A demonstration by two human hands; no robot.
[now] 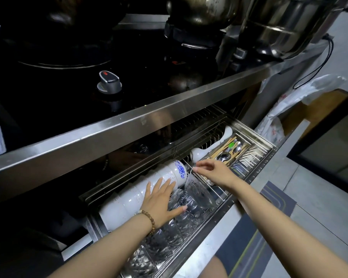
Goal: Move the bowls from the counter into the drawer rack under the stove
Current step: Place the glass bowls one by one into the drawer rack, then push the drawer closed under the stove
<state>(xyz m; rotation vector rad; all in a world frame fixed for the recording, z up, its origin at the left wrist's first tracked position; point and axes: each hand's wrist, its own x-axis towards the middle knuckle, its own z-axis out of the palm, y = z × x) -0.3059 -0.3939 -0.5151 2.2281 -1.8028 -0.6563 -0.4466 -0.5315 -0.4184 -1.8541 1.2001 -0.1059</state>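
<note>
The drawer rack (255,173) under the stove is pulled out. At its back, a row of white bowls (129,199) lies on its side, and the end bowl has a blue pattern (180,169). In front of them is a row of cut-glass bowls (181,219), with one upright glass bowl (201,194) at the row's right end. My left hand (161,203) lies flat with fingers spread across the white and glass bowls. My right hand (211,171) hovers above the upright glass bowl, fingertips at the wire edge of the cutlery basket (227,153). Whether it pinches the wire is unclear.
The steel counter edge (149,117) overhangs the drawer, with the black stove top, a knob (109,81) and pots above. The cutlery basket holds spoons and chopsticks. A white ladle (201,152) lies behind it. Bare wire slots fill the rack's right end. A mat covers the floor at the right.
</note>
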